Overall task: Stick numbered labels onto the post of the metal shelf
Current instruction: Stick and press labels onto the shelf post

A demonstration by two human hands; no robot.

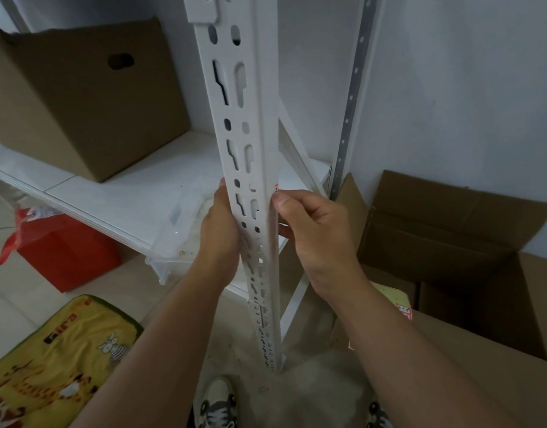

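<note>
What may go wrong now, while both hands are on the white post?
1. The label lies at the post's right corner edge under the right hand's thumb; most of it is hidden, so it may go on crooked or creased.
2. The left hand rests beside the punched slots; fingers might scrape on their edges.

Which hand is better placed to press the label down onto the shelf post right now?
Right. The right hand has its thumb at the label on the post edge; the left hand only steadies the post's other side.
</note>
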